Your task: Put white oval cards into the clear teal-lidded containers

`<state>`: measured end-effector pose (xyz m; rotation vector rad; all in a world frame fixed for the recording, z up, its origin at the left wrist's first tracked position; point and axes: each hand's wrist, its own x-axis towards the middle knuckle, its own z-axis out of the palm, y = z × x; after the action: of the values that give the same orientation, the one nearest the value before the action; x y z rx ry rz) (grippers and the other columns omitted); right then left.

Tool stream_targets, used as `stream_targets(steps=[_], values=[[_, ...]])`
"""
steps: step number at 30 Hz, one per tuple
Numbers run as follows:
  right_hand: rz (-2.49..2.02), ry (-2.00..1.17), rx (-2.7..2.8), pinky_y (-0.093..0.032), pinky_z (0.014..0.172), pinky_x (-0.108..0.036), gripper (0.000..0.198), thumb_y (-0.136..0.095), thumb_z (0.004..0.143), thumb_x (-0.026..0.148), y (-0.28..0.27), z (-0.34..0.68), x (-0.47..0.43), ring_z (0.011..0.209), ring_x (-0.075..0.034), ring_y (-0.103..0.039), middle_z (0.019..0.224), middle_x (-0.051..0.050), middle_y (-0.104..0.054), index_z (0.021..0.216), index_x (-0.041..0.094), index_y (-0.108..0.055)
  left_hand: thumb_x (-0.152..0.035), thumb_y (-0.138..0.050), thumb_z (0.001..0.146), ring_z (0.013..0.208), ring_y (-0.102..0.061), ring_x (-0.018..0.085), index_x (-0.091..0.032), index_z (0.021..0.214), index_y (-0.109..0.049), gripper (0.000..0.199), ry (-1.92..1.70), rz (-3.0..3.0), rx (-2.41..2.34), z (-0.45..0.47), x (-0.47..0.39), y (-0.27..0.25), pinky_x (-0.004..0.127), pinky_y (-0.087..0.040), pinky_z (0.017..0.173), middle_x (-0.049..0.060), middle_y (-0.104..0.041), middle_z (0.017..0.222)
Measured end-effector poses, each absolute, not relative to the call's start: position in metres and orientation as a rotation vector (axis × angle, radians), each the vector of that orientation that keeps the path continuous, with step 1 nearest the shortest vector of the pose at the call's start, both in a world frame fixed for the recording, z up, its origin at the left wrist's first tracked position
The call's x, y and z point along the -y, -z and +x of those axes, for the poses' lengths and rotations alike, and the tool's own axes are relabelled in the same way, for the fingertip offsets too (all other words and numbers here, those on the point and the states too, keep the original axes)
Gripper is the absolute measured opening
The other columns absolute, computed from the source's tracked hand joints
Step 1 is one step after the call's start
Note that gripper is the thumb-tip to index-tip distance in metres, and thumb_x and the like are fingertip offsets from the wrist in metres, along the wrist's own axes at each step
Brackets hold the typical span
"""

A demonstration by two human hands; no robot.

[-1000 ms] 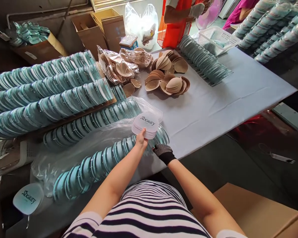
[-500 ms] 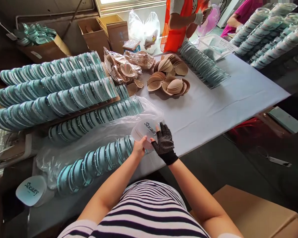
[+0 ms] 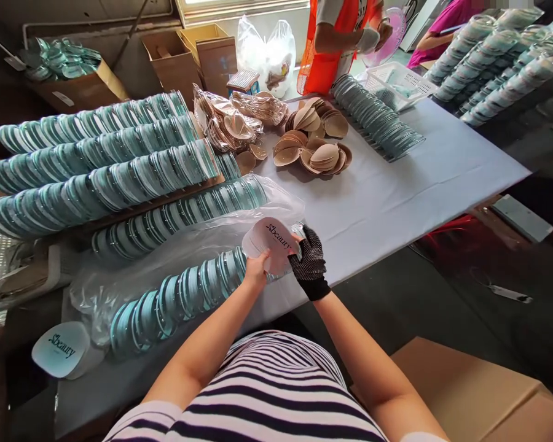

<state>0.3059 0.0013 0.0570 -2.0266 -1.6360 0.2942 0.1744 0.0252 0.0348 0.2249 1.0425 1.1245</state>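
Observation:
A rounded, pinkish flat disc [image 3: 263,236] printed with "beauty" is held up at the table's near edge. My bare left hand [image 3: 257,270] is closed on its lower left edge, thumb lying over the face. On the opposite edge my right hand [image 3: 308,261], in a black dotted glove with the fingertips showing, is closed round the disc's right side. Something small and shiny shows by the right fingertips, too unclear to name. Just left of my hands lies a row of stacked bluish discs [image 3: 179,298] on clear plastic film [image 3: 92,288].
More rows of glassy discs [image 3: 101,178] fill the left of the table [image 3: 378,209]. Brown rounded pieces [image 3: 325,158] lie in piles beyond my hands. A second printed disc [image 3: 61,348] tops a stack at lower left. A co-worker in an orange vest [image 3: 322,55] stands across. A carton [image 3: 465,393] is at lower right.
The held disc has tilted and its face looks pinker and darker. My right fingers have shifted slightly on its edge. The co-worker's hands have moved, and the view has shifted a little.

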Motion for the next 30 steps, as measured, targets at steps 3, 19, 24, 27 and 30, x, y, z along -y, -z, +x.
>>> stream_targets(steps=[3, 19, 24, 27, 30], values=[[-2.079, -0.556, 1.54, -0.05, 0.086, -0.032, 0.043, -0.035, 0.094, 0.037, -0.063, 0.308, 0.006, 0.102, -0.023, -0.063, 0.111, -0.014, -0.068, 0.118, 0.015, -0.063, -0.006, -0.074, 0.072, 0.101, -0.069, 0.023, -0.02, 0.108, -0.066, 0.039, -1.123, 0.163, -1.035, 0.169, -0.034, -0.034, 0.036, -0.055, 0.093, 0.006, -0.074, 0.101], [-2.402, -0.915, 1.972, -0.049, 0.069, -0.031, 0.039, -0.037, 0.096, 0.03, -0.032, 0.285, 0.066, 0.087, -0.024, -0.07, 0.096, -0.01, -0.073, 0.129, 0.026, -0.056, -0.004, -0.063, 0.081, 0.113, -0.064, 0.021, -0.019, 0.109, -0.066, 0.032, -1.173, -0.074, -1.093, 0.153, -0.084, -0.016, 0.035, -0.055, 0.094, 0.006, -0.07, 0.118], [-2.533, -0.918, 1.959, -0.049, 0.072, -0.038, 0.038, -0.038, 0.096, 0.036, -0.027, 0.277, 0.028, 0.09, -0.029, -0.069, 0.095, -0.016, -0.072, 0.125, 0.016, -0.054, -0.003, -0.063, 0.08, 0.116, -0.062, 0.022, -0.018, 0.102, -0.067, 0.027, -1.213, -0.069, -1.088, 0.155, -0.084, -0.019, 0.038, -0.053, 0.098, 0.006, -0.07, 0.116], [-2.487, -0.835, 1.956, -0.048, 0.072, -0.034, 0.033, -0.035, 0.098, 0.032, -0.026, 0.281, 0.032, 0.088, -0.025, -0.069, 0.095, -0.012, -0.072, 0.118, 0.018, -0.057, -0.003, -0.063, 0.081, 0.117, -0.061, 0.022, -0.017, 0.104, -0.067, 0.027, -1.224, -0.084, -1.1, 0.154, -0.084, -0.017, 0.041, -0.05, 0.101, 0.007, -0.07, 0.117], [-2.402, -0.763, 1.975, -0.046, 0.072, -0.03, 0.034, -0.031, 0.1, 0.032, -0.019, 0.279, 0.032, 0.09, -0.023, -0.068, 0.1, -0.01, -0.071, 0.11, 0.02, -0.061, -0.004, -0.064, 0.08, 0.117, -0.061, 0.023, -0.017, 0.106, -0.067, 0.03, -1.213, -0.077, -1.099, 0.154, -0.083, -0.016, 0.042, -0.05, 0.102, 0.008, -0.069, 0.118]])
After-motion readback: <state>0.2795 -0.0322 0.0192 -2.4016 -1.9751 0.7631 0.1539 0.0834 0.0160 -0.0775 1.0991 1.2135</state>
